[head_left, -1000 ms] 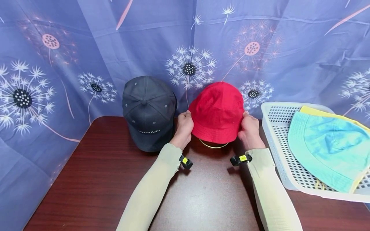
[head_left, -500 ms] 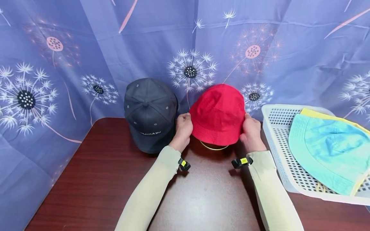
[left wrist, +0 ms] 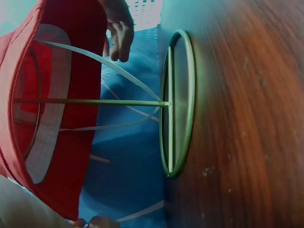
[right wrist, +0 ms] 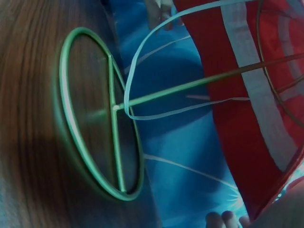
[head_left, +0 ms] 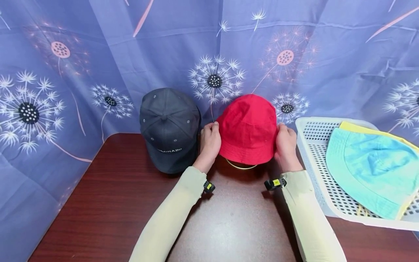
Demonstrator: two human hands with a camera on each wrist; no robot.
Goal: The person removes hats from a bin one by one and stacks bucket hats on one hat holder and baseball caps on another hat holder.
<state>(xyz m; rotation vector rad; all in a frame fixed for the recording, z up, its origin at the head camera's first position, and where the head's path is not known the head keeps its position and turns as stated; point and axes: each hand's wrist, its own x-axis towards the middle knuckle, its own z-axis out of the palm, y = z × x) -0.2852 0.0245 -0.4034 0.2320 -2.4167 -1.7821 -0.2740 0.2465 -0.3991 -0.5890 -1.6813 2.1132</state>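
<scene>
A red bucket hat (head_left: 248, 131) sits on a wire stand (left wrist: 178, 104), its round gold base on the tabletop. The left hand (head_left: 210, 143) is at the hat's left brim, fingers loosely extended beside and below its edge. On the opposite side, the right hand (head_left: 286, 145) lies against the brim, its fingers (left wrist: 121, 40) reaching past the edge in the left wrist view. Whether either thumb still touches the cloth is hard to tell. A white strap (right wrist: 161, 117) hangs from inside the hat around the stand's stem. Left of it, a dark cap (head_left: 168, 131) with white lettering stands upright.
On the right, a white perforated basket (head_left: 314, 160) holds a light blue bucket hat (head_left: 373, 167) over something yellow. A blue dandelion-print cloth (head_left: 157, 43) hangs behind the brown table (head_left: 118, 203). The dark cap is close beside the left hand.
Both hands pinched the brim a second ago; now their fingers have loosened and straightened at its sides. The red hat stays on the stand, with its brim less pulled outward.
</scene>
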